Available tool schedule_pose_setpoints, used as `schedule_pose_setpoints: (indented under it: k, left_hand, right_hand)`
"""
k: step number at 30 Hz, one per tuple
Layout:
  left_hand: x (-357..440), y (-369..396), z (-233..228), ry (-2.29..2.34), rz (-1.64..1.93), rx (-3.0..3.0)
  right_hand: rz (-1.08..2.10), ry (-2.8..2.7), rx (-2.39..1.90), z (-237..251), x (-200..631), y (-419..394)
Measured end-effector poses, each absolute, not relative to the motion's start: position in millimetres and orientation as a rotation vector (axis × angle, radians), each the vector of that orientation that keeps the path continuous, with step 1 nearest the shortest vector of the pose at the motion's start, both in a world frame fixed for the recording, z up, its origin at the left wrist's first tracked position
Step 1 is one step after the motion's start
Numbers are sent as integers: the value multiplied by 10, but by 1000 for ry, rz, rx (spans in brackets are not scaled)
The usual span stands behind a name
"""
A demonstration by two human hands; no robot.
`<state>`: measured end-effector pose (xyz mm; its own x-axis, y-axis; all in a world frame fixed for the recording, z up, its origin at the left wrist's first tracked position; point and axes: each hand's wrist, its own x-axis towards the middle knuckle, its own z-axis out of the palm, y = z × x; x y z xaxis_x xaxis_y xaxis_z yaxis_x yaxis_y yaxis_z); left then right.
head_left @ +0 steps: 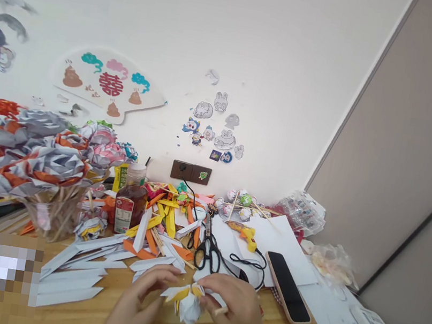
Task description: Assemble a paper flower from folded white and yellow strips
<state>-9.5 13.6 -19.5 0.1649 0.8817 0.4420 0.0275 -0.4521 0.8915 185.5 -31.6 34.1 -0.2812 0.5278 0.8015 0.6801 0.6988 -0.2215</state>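
Note:
A white and yellow folded-paper flower is held low over the wooden table, between my two hands. My right hand pinches it from the right, and a thin wooden stick sticks out between the fingers. At the flower's left side, my left hand is curved with thumb and fingers apart; whether its tips touch the petals I cannot tell. Just behind the flower lie black-handled scissors. Folded white paper strips are spread to the left, with orange and yellow strips heaped behind.
Finished paper flowers crowd the left side, above a clear container. A brown bottle stands beside them. A yellow glue gun with a black cord rests on white paper; a phone lies at right.

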Motion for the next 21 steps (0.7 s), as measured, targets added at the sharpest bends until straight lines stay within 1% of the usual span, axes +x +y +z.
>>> schedule_pose_setpoints:
  k: [4,9,13,18,21]
  left_hand:
    - [-133,83,-141,845,1524,1904]
    - [-88,-3,-130,772,1469,2184]
    - [-35,-16,-177,777,1501,2230]
    - [-24,-1,-200,757,1638,2286]
    - [-24,-12,-174,745,1642,2306]
  right_hand:
    - [-213,-1930,-972,319,1830,-312]
    - [-104,-1950,-988,262,1761,-313]
    - [-28,-1940,-1011,194,1709,-304]
    - [-59,-1908,-1064,154,1715,-288]
    - [-60,-1918,-1035,182,1720,-301]
